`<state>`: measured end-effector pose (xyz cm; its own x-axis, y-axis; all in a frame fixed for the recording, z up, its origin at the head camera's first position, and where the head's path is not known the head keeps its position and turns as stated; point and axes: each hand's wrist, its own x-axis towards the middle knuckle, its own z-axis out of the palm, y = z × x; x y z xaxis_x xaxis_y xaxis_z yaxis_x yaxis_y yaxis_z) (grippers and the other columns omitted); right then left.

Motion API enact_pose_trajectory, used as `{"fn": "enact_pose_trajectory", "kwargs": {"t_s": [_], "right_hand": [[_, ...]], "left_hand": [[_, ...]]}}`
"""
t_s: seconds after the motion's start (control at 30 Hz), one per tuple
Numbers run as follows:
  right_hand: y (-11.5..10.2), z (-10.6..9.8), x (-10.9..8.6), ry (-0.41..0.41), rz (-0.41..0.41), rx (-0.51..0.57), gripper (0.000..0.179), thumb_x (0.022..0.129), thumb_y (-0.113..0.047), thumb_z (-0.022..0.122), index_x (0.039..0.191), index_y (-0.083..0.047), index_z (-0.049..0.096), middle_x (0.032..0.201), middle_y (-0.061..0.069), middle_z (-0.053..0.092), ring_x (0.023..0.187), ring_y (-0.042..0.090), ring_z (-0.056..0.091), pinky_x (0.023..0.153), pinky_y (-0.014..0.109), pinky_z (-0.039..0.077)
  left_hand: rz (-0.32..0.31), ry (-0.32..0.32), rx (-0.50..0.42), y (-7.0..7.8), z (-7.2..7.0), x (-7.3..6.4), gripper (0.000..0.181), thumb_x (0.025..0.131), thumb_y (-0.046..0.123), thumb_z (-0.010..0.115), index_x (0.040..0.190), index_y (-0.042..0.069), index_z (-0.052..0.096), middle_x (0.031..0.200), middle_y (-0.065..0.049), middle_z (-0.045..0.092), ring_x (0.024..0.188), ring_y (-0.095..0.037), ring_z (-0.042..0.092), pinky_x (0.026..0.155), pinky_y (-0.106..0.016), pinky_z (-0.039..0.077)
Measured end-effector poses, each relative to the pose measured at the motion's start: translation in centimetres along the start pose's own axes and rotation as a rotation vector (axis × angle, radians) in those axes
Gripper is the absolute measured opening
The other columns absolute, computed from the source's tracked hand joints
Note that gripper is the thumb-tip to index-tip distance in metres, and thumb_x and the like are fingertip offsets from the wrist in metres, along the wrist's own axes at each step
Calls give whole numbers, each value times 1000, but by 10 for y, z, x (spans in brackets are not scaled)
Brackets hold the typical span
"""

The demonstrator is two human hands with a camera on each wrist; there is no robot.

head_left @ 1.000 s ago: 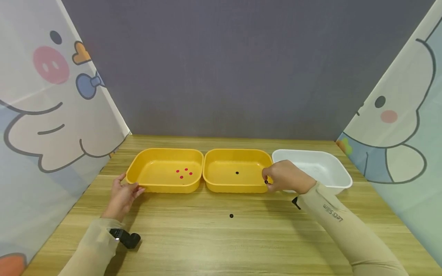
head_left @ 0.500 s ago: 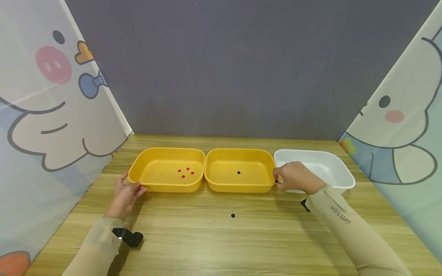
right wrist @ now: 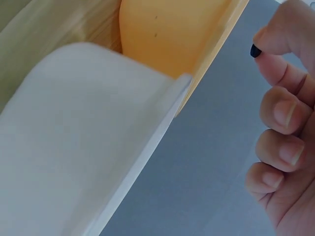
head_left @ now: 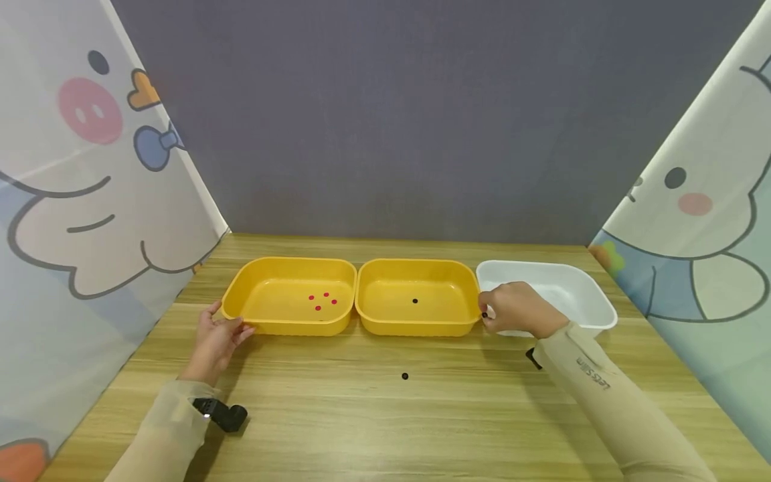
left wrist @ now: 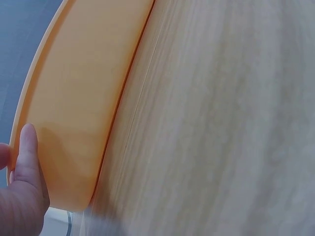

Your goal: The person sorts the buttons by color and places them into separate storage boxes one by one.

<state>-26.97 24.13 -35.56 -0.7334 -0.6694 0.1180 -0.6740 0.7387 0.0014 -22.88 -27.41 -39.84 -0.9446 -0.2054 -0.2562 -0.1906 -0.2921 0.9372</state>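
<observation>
My left hand [head_left: 218, 338] holds the front left corner of the left yellow tray [head_left: 289, 328]. In the left wrist view, a finger [left wrist: 28, 147] lies along the tray's outer wall, below the rim. My right hand [head_left: 512, 309] pinches a small black button-like disc [right wrist: 255, 50] between thumb and forefinger; the other fingers are curled. It hovers by the gap between the middle yellow tray [head_left: 415, 329] and the white tray [head_left: 593, 321]. One black disc [head_left: 415, 301] lies inside the middle tray, another black disc [head_left: 405, 376] on the table before it.
Several small red discs [head_left: 318, 308] lie in the left tray. The three trays stand in a row on a wood-grain table [head_left: 337, 422]. Behind them rises a grey panel [head_left: 385, 134], with cartoon-printed panels [head_left: 120, 248] on both sides.
My right hand has moved right with the black disc, from over the middle tray's front right corner to the white tray's left edge. The left hand stays on its tray.
</observation>
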Motion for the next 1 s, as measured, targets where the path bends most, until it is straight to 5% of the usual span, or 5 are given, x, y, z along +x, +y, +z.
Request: {"fn": "enact_pose_trajectory", "kwargs": {"t_s": [0.53, 1.0], "right_hand": [[22, -11, -10, -46, 113, -33, 10, 69, -13, 69, 77, -16, 63, 54, -10, 43, 51, 10, 36, 46, 28, 37], [42, -22, -7, -102, 202, -5, 10, 73, -12, 65, 82, -15, 63, 56, -8, 44, 53, 11, 38, 50, 27, 35]], "left_hand": [[-34, 17, -27, -2, 1, 1, 79, 97, -10, 37, 151, 18, -13, 89, -5, 50, 63, -8, 58, 68, -18, 57], [-131, -13, -184, 4, -2, -1, 82, 96, -10, 36, 150, 30, -12, 107, -9, 38, 68, -10, 57, 73, -18, 57]]}}
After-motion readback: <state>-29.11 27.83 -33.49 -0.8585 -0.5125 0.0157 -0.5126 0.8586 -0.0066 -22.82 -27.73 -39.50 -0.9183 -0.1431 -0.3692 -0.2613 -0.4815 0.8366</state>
